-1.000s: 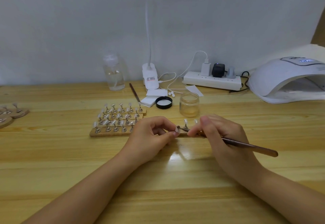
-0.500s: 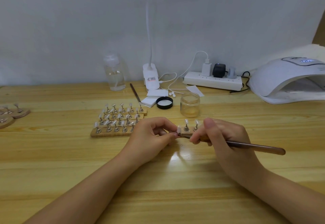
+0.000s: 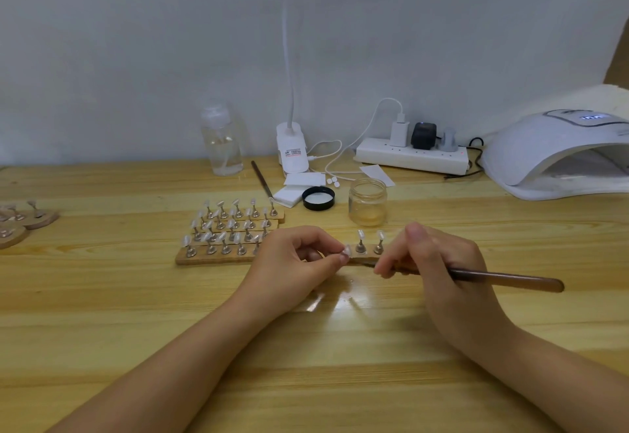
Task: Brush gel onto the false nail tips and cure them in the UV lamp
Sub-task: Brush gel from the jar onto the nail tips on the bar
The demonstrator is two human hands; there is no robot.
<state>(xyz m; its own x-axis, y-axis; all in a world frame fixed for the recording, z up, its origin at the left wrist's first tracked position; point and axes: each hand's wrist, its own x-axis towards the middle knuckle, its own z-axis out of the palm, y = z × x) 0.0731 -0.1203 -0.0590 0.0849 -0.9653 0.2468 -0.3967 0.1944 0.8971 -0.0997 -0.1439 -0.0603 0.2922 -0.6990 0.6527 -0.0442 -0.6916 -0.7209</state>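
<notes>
- Brushing step, by my reading: gel is going onto one false nail tip, with curing not yet begun.
- My left hand has its fingers curled in, thumb and forefinger pinching that tip or its small stand; which of the two I cannot tell.
- My right hand is closed around the brush in a pen hold, fingers wrapped near the working end.
- Brush's long axis runs almost level across the table: handle trailing out past the right-hand grip, bristle end pointing back toward the left-hand pinch. The bristles themselves are hidden behind my fingers, so I cannot say whether they touch the tip.
- Held tip sits right at the left fingertips, just in front of a short wooden strip carrying two more upright tips beyond the gap between my grips.
- Gel jar stands open just beyond both grips, its black lid beside it.
- UV lamp lies well beyond the right-hand grip, outward, mouth facing me.
- Next move likely calls for a light, steady stroke along the tip, then setting it down without smearing.
</notes>
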